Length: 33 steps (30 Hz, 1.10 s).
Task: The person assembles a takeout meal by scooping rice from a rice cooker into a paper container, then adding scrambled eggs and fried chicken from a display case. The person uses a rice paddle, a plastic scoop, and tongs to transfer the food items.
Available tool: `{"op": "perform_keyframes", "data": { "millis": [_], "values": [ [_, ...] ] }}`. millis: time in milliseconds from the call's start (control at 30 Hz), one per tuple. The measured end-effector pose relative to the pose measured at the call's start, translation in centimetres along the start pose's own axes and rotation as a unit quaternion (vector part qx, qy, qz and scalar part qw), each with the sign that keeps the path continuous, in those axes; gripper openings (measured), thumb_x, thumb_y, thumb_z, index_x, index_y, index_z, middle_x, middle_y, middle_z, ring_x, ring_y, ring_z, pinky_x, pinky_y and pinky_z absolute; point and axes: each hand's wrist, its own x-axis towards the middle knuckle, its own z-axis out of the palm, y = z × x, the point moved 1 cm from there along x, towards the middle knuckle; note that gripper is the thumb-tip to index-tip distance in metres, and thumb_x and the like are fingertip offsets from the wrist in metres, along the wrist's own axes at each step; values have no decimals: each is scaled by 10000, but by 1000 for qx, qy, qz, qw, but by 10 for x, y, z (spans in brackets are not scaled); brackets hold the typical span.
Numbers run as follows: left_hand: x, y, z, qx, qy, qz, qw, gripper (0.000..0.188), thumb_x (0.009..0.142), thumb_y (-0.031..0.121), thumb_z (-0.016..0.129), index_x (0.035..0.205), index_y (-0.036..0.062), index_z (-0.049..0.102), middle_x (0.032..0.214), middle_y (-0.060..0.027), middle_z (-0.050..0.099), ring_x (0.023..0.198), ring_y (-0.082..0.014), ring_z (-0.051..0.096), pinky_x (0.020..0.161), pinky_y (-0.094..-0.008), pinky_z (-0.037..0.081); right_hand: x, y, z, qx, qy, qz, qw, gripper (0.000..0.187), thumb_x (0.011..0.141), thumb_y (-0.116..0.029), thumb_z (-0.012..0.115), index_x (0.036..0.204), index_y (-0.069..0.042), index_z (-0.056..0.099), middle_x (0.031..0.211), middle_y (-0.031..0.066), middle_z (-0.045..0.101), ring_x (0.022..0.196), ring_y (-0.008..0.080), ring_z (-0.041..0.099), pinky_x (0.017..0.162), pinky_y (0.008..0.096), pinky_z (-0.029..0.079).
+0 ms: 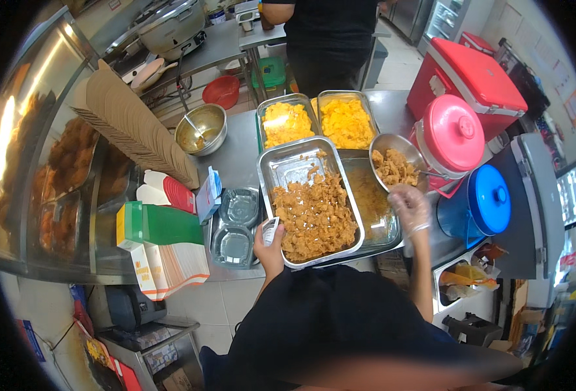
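A metal tray (359,218) of brown fried pieces, which look like battered chicken, lies in front of me, its far end partly bare. My left hand (269,254) is closed at its near left edge around a small white printed piece (271,229), perhaps a label or paper; the fingers underneath are hidden. In a clear plastic glove, my right hand (410,207) grips the near rim of a round metal bowl (378,144) holding more fried pieces. A utensil handle (436,174) sticks out of that bowl. Beneath the bowl sits a greasy, mostly bare tray (382,225).
Two pans of yellow food (286,124) stand at the back. On the right are a pink lidded bucket (454,133), a blue lidded bucket (490,199) and a red cooler (467,78). Clear containers (234,246), carton stacks (131,124) and a mixing bowl (204,124) occupy the left. Another person (330,45) stands beyond.
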Motion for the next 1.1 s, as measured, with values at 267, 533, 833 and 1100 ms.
{"op": "perform_keyframes", "data": {
  "millis": [267,533,833,1100],
  "values": [
    [-2,-6,-2,28,2,42,999,288,815,145,740,1045,9,634,903,-50,659,821,-123,601,759,-258,475,-18,-23,32,-178,158,-201,950,128,778,-29,646,904,-48,645,867,127,630,795,312,601,721,382,480],
    [2,-20,-3,34,21,54,998,300,792,163,753,1008,-17,649,899,-82,668,817,-162,600,775,-304,470,-58,14,60,-144,-175,30,974,282,893,-312,569,1000,-62,644,914,227,635,864,410,605,729,489,477],
    [-9,-1,-1,31,36,55,997,285,791,131,756,1001,-27,645,906,-83,664,827,-136,603,754,-266,472,-52,33,74,23,-202,39,978,215,880,-248,603,929,-38,618,682,147,595,655,298,600,623,403,467],
    [-50,50,-34,-27,82,98,991,297,798,146,758,1007,-23,633,906,-64,659,796,-129,604,730,-270,476,-73,-13,50,163,-263,7,951,153,932,-198,540,964,-48,544,729,53,528,677,140,485,631,340,448]
  ]
}}
